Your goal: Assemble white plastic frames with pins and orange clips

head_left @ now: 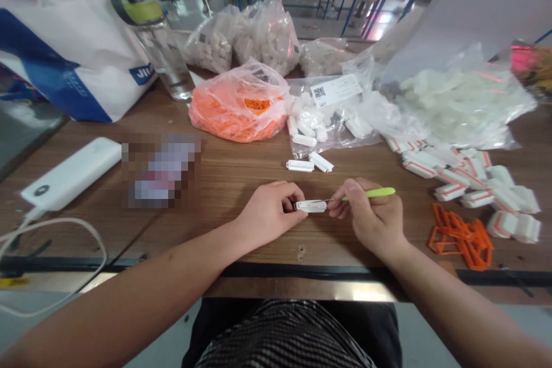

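Between thumb and fingers, my left hand (276, 207) grips the left end of a small white plastic housing (311, 206) just above the wooden table. My right hand (373, 213) is closed around a thin metal pick with a lime-green handle (379, 191). The pick's shaft points left and its tip reaches the top of the housing; whether it touches cannot be made out. Two more white housings, one (300, 165) lying level and one (321, 162) slanted, rest just beyond my hands. Orange rectangular frames (461, 236) lie in a pile to the right of my right hand.
White pieces with orange edging (466, 175) are heaped at the right. Behind stand a bag of orange parts (239, 106), a clear bag of white pieces (332, 106) and a water bottle (166, 57). A power bank (73, 172) with a cable lies left, near a blurred-out object (166, 169).
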Motion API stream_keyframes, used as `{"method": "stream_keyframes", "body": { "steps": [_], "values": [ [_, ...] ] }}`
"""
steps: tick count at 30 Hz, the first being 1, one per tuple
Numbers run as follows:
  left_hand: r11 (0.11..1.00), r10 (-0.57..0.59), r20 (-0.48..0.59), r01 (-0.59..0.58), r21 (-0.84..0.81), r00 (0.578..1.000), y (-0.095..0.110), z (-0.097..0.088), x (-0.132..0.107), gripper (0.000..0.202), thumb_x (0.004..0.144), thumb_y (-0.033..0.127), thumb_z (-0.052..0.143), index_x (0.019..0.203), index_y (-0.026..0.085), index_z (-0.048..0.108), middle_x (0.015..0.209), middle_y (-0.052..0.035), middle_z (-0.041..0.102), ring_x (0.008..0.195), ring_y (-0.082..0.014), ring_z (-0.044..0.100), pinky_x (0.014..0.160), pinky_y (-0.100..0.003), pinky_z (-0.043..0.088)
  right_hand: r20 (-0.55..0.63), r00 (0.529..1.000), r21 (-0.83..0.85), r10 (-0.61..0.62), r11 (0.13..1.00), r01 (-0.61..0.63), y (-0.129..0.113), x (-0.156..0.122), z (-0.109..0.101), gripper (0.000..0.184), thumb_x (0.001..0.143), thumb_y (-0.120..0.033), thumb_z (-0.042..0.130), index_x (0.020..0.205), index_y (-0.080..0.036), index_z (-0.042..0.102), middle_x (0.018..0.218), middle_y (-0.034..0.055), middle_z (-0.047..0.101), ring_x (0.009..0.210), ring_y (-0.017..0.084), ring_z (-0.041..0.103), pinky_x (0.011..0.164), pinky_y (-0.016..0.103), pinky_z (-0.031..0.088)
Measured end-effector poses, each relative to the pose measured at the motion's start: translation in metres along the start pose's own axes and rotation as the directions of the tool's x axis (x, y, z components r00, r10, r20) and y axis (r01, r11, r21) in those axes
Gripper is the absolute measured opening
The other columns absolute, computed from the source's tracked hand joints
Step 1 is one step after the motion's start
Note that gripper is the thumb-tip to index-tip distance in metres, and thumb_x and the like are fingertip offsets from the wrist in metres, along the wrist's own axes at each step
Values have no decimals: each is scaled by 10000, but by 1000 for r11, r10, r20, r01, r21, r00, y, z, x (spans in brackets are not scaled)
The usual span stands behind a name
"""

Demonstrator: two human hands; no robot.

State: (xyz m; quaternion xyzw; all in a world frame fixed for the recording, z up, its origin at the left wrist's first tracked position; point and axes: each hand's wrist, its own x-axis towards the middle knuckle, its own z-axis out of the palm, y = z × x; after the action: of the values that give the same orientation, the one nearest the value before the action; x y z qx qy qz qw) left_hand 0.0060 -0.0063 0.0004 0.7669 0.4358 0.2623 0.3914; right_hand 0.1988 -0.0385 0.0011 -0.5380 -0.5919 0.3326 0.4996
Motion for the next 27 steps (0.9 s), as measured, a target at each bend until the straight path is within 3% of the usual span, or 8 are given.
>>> {"method": "stream_keyframes", "body": {
  "steps": [15,18,23,25,27],
  "values": [
    [1000,-3,0,3,-16,1000,-1,0,0,108,713,147,722,796,176,657,729,27,605,610,-98,568,604,-229,449,26,1000,-35,-11,999,12,-1,1,0,397,970,-352,455,667,-161,623,567,9,645,444,89,615,410,179,489],
    [1000,-11,-2,11,-11,1000,0,0,0,112,708,149,729,791,175,658,719,30,595,606,-96,564,595,-226,442,74,995,-105,-67,992,75,-4,1,-2,392,977,-325,438,666,-168,618,581,9,643,452,91,611,427,192,489],
    [1000,-30,-4,30,-3,1000,-1,2,0,113,717,170,732,794,175,649,707,34,588,595,-96,556,586,-229,436,210,943,-296,-259,902,314,-8,-1,-5,339,954,-275,480,656,-190,618,570,12,634,513,115,609,511,240,497],
    [999,-34,-2,34,8,999,-1,2,0,112,719,177,732,796,178,649,710,32,593,603,-102,558,593,-235,440,208,940,-299,-270,898,324,-7,-2,-5,335,947,-280,496,647,-193,618,566,13,635,516,118,607,521,246,498],
    [1000,-28,-2,28,11,1000,0,1,0,109,721,174,727,799,180,650,711,32,595,606,-104,560,598,-237,444,163,961,-240,-224,936,259,-5,-1,-4,356,956,-297,482,649,-187,624,577,15,643,504,110,610,504,234,499]
  ]
}}
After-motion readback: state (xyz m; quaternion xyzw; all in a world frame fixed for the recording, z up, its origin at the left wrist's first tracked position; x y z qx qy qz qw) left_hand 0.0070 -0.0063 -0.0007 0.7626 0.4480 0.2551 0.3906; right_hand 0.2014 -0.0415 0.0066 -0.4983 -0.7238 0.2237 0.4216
